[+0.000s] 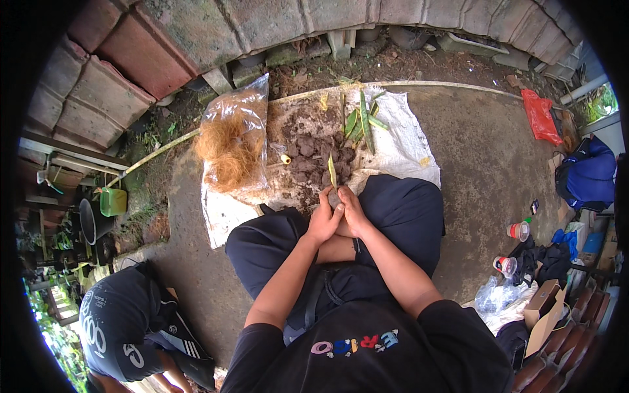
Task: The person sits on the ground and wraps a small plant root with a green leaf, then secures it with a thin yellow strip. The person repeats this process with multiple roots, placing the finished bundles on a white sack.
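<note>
Over my crossed legs, my left hand (324, 219) and my right hand (353, 213) press together around a dark lump of soil (334, 198). A yellow-edged green leaf cutting (332, 171) stands upright out of the lump. My fingers curl in from both sides, so most of the lump is hidden. Just beyond, a heap of dark, clumpy soil (310, 157) lies on a white sack (401, 139). More long leaf cuttings (365, 124) rest at the heap's far right. Left of the soil is a small yellowish spool (285, 159).
A clear plastic bag of brown fibre (230, 147) sits at the sack's left side. Another person (128, 321) bends over at lower left. A red plastic bag (541, 118), cups (517, 230) and a cardboard box (544, 308) are on the right. Roof tiles (275, 26) line the far side.
</note>
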